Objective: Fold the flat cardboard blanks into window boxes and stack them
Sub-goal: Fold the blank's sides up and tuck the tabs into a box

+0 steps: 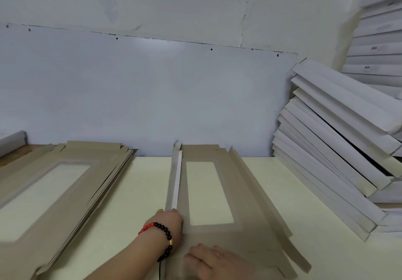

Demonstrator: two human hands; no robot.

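A brown cardboard blank [245,194] with a rectangular window lies flat in the middle of the table. Its left side flap [176,179] is folded up and over, showing a white underside. My left hand [168,223], with a red and black bead bracelet on the wrist, grips the near end of that flap. My right hand [214,260] lies flat on the blank's near end, fingers straight. The blank's right flaps [261,192] lie partly raised. A pile of flat blanks [65,181] lies at the left. Folded white boxes [339,149] lean in a stack at the right.
A white wall panel [152,94] runs right behind the table's far edge. More white boxes [376,46] are piled high in the back right corner. Cream tabletop [141,192] shows between the left pile and the blank. A white object [10,141] sits at far left.
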